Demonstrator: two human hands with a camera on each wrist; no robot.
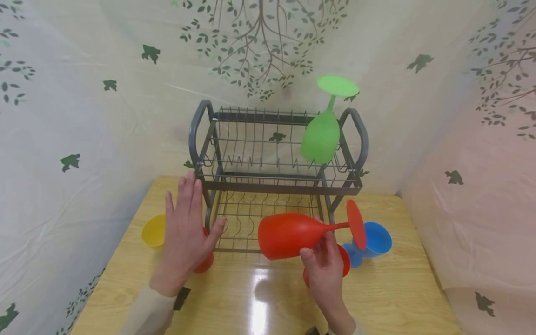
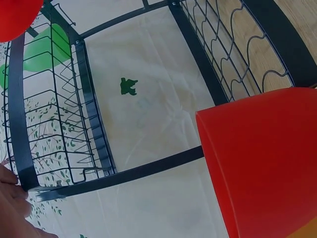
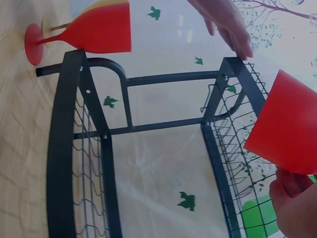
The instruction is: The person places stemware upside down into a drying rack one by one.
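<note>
My right hand [image 1: 326, 270] grips a red plastic goblet [image 1: 291, 235] by the lower bowl near the stem. The goblet lies sideways in the air before the dish rack [image 1: 276, 188], mouth to the left and foot to the right. Fingers extended, my left hand [image 1: 186, 232] is at the front left corner of the rack's upper tier; the right wrist view shows its fingertips at that corner. A green goblet [image 1: 321, 137] hangs mouth down at the upper tier's right end, its foot raised and leaning right.
Left of the rack stand a yellow goblet [image 1: 154, 231] and a red one [image 3: 99, 29], partly hidden by my left hand. On the right are another red goblet [image 1: 345, 260], mostly covered by my right hand, and a blue goblet [image 1: 378, 239]. Patterned cloth [image 1: 125, 139] surrounds the wooden table [image 1: 226, 293].
</note>
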